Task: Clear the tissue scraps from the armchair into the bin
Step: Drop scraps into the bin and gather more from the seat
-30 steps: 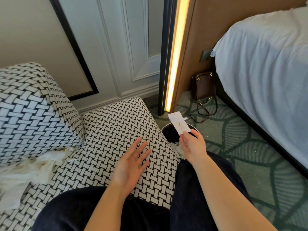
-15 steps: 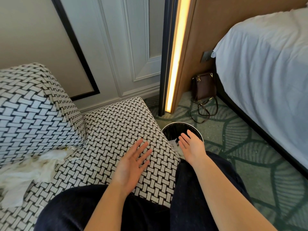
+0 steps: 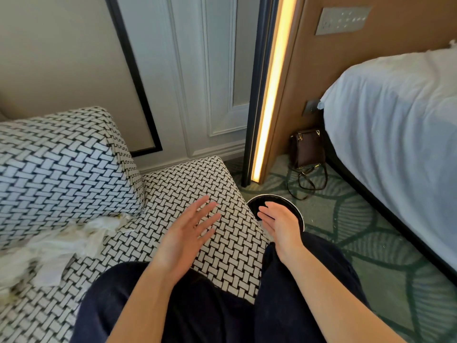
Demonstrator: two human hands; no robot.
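Observation:
A heap of crumpled white tissue scraps [image 3: 57,246] lies on the seat of the black-and-white woven armchair [image 3: 188,184], at the left against its back cushion. My left hand [image 3: 190,229] hovers over the seat's right part, fingers straight and spread, holding nothing. A round black bin [image 3: 254,204] stands on the floor just right of the seat. My right hand [image 3: 279,221] is over the bin's mouth, fingers straight, empty, covering most of it.
The chair's back cushion [image 3: 61,164] rises at the left. A brown handbag [image 3: 308,152] with a loose strap sits on the green patterned carpet by the lit wall strip [image 3: 269,95]. A white bed [image 3: 395,134] fills the right. My dark trouser legs [image 3: 210,305] are below.
A second ago my right hand pinched a white card over the bin; it let go and now is empty. The view tilted up slightly. My left hand stayed over the seat.

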